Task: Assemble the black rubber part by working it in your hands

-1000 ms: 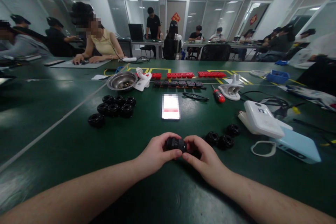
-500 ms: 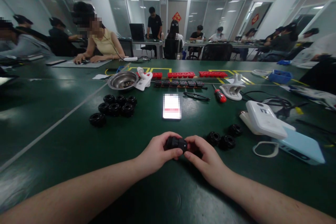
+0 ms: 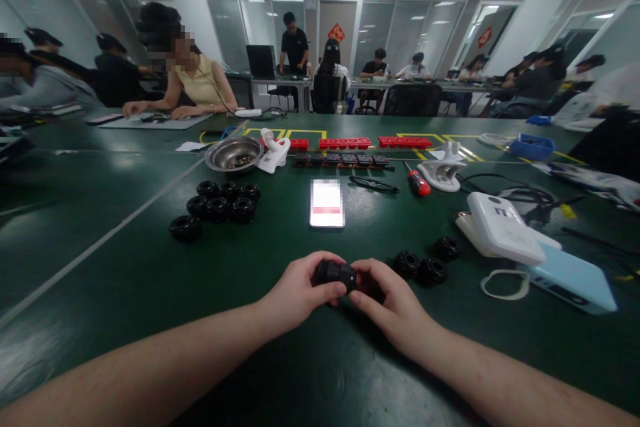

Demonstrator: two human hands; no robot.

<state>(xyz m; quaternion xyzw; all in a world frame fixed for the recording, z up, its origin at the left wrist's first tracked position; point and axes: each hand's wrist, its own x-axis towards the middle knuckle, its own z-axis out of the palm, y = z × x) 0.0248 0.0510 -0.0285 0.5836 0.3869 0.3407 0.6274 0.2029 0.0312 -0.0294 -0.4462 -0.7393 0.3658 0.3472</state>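
Observation:
Both of my hands meet low over the green table (image 3: 125,280) near its front edge. My left hand (image 3: 300,290) and my right hand (image 3: 387,293) are closed on one small black round part (image 3: 334,273) held between them. A lit phone (image 3: 327,203) lies just beyond the hands. Three loose black round parts (image 3: 425,261) lie right of my right hand. A cluster of several more black round parts (image 3: 217,203) sits to the far left.
A metal bowl (image 3: 233,153), white clamps (image 3: 274,150), red and black part strips (image 3: 345,143), a red-handled screwdriver (image 3: 417,181), white and pale blue devices (image 3: 520,230) with cables lie around. Other people sit at tables behind.
My hands and the part have stayed in place. The person in yellow at the far left has slid one hand a little further left.

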